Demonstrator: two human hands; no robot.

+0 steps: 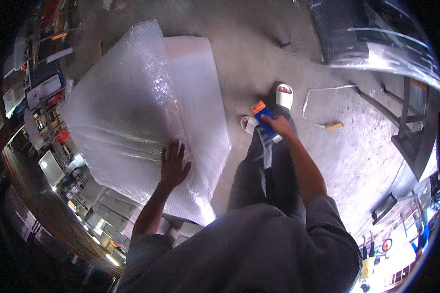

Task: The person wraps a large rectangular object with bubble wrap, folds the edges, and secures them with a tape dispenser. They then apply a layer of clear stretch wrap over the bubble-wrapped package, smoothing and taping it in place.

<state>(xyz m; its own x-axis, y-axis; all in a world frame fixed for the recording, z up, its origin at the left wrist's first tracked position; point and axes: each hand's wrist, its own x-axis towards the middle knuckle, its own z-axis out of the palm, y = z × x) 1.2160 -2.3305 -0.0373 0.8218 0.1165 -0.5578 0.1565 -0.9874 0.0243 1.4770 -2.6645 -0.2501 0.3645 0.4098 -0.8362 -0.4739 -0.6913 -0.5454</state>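
My spread, empty left fingers (170, 152) lie on clear bubble wrap (127, 107), probably steadying it, while my right fingers (269, 119) clasp a blue-and-orange oblong object (267, 128).

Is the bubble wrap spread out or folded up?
Mostly spread out: the bubble wrap lies in a wide sheet over much of the pale slab, with the left hand open on it.
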